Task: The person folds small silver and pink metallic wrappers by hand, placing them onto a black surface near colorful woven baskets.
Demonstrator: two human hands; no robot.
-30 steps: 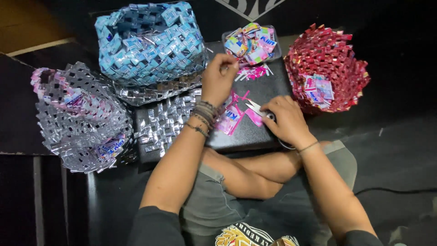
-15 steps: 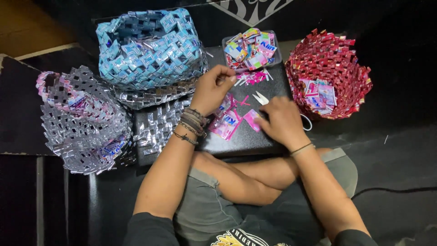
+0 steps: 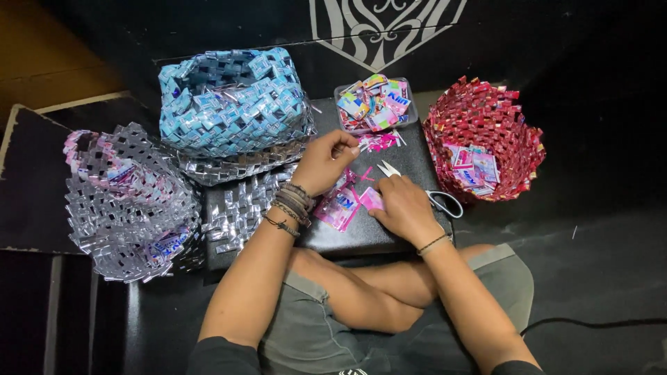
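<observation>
My left hand (image 3: 325,161), with several bracelets on its wrist, hovers over the black board (image 3: 368,232). Its thumb and fingertips are pinched together, and anything between them is too small to make out. My right hand (image 3: 404,207) lies low on the board, its fingertips on a folded pink wrapper (image 3: 370,199). White-bladed scissors (image 3: 387,169) lie under that hand, with the blades sticking out above it and the handle loop (image 3: 447,203) out to the right. More pink wrappers (image 3: 337,207) lie between my hands.
A clear tray of colourful wrappers (image 3: 375,104) sits at the board's far edge, with pink scraps (image 3: 379,141) in front. A red woven basket (image 3: 486,118) stands right, a blue one (image 3: 233,104) and a silver one (image 3: 125,208) left. A silver woven mat (image 3: 243,198) lies by my left wrist.
My left hand has pulled back from the tray toward me, still pinched. My right hand has slid left over the scissors onto the pink wrapper. The view has tilted, so everything sits lower.
</observation>
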